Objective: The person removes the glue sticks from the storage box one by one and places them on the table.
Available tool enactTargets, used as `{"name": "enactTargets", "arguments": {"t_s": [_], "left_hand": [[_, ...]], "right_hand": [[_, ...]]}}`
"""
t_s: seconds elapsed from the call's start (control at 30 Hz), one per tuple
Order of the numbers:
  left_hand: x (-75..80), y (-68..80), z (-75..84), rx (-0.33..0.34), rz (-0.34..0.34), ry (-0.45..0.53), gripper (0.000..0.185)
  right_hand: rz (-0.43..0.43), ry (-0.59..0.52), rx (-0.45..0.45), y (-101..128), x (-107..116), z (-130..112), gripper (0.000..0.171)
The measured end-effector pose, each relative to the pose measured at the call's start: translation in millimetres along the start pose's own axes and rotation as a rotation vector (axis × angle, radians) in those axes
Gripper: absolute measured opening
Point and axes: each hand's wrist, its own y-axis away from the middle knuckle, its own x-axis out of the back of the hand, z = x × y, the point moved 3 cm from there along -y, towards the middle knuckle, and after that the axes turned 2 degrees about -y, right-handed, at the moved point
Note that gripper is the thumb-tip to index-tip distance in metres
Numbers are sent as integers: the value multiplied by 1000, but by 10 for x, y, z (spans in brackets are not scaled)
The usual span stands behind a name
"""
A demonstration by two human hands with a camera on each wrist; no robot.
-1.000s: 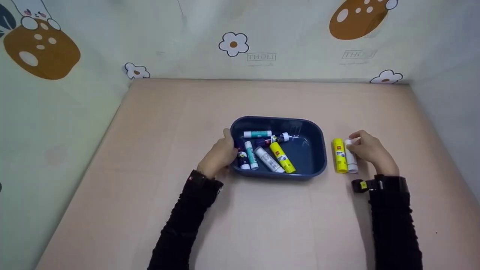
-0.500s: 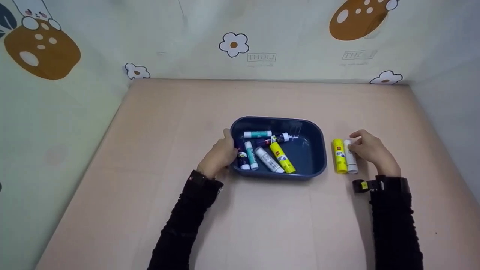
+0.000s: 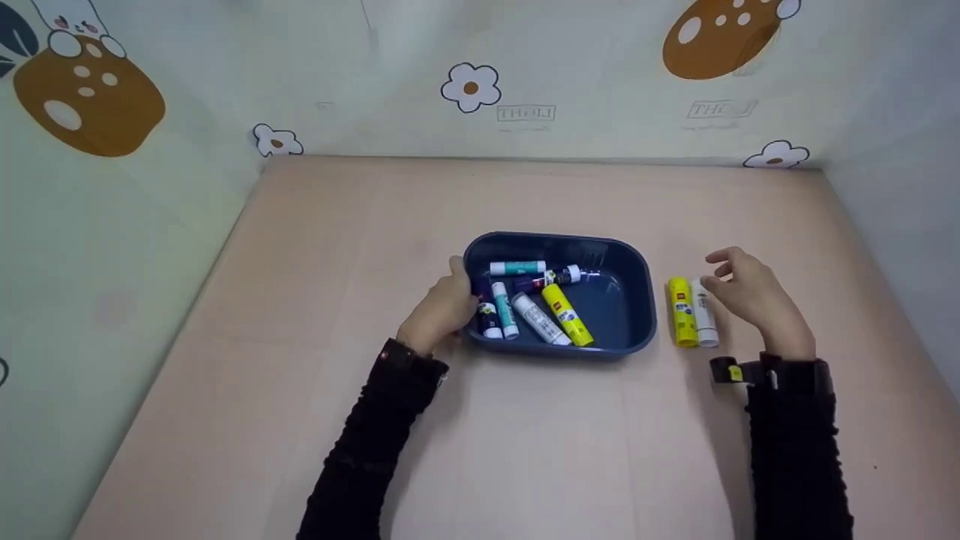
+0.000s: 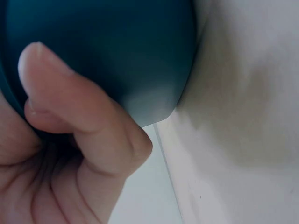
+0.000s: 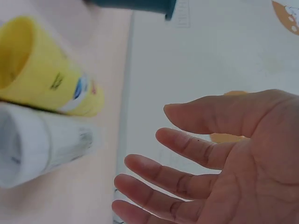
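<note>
A dark blue tray (image 3: 637, 300) sits mid-table with several glue sticks (image 3: 566, 315) lying in it. My left hand (image 3: 442, 307) grips the tray's left rim, thumb over the edge; the left wrist view shows my fingers (image 4: 84, 112) curled against the blue tray wall (image 4: 107, 46). To the right of the tray a yellow glue stick (image 3: 681, 312) and a white glue stick (image 3: 704, 313) lie side by side on the table. My right hand (image 3: 746, 289) hovers just right of them, fingers spread and holding nothing. The right wrist view shows the yellow stick (image 5: 46, 70), white stick (image 5: 42, 144) and my bare fingers (image 5: 187, 144).
The beige table (image 3: 525, 450) is walled by patterned panels (image 3: 487, 90) at the back and on both sides. A black wrist strap (image 3: 750, 371) sits on my right sleeve.
My right hand has let go of the white glue stick and lifted slightly up and to the right, fingers spreading. The left hand and tray have not moved.
</note>
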Motion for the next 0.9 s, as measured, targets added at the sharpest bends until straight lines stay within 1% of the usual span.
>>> {"name": "enactTargets", "arguments": {"t_s": [0.23,0.37,0.5,0.67,0.73,0.9], "left_hand": [[-19,-6,1,27,-15,10,61],[-18,-8,2,20,-11,8,60],[-12,-9,2,12,-9,5,63],[-3,-5,4,13,-13,14,64],[-3,-4,2,9,-14,14,63],[-5,-8,-4,-4,-4,11,61]], "right_hand": [[72,10,99,158,0,-242,49],[83,13,134,211,-49,-398,48],[84,15,169,243,-133,-563,46],[86,17,236,258,-320,-757,43],[95,24,280,256,-429,-816,41],[86,66,337,254,-723,-943,39]]}}
